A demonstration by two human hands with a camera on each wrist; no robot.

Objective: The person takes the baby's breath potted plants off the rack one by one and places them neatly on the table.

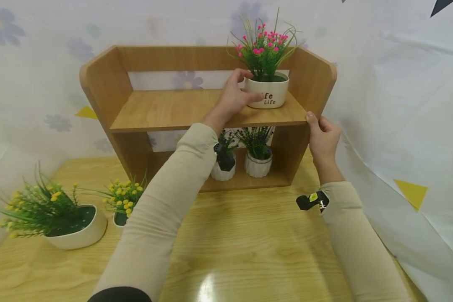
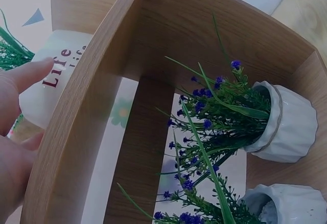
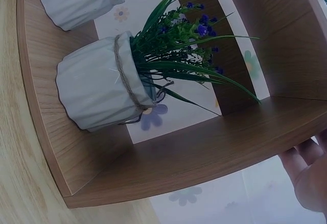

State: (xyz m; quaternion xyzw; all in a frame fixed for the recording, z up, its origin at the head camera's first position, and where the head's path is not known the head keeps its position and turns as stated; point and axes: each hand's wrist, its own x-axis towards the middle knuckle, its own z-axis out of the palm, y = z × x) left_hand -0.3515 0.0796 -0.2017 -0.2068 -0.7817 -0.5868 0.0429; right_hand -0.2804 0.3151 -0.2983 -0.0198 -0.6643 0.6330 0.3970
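On the right of the upper board of a wooden shelf (image 1: 173, 107) stands a white oval flower pot (image 1: 277, 90) with pink flowers (image 1: 266, 44) and "Life" lettering. My left hand (image 1: 234, 94) holds this pot at its left end, thumb across the front and fingers by the rim. The left wrist view shows that thumb against the lettering. My right hand (image 1: 323, 136) grips the shelf's right side panel, its thumb at the front edge by the upper board. In the right wrist view, fingers (image 3: 294, 162) touch the panel's outer side.
In the lower compartment stand two white ribbed pots, one (image 1: 258, 165) at the right and one (image 1: 223, 171) partly behind my left wrist, both with purple flowers. On the wooden table (image 1: 226, 251), two yellow-flowered pots, one large (image 1: 79, 235) and one small (image 1: 120, 219), stand left.
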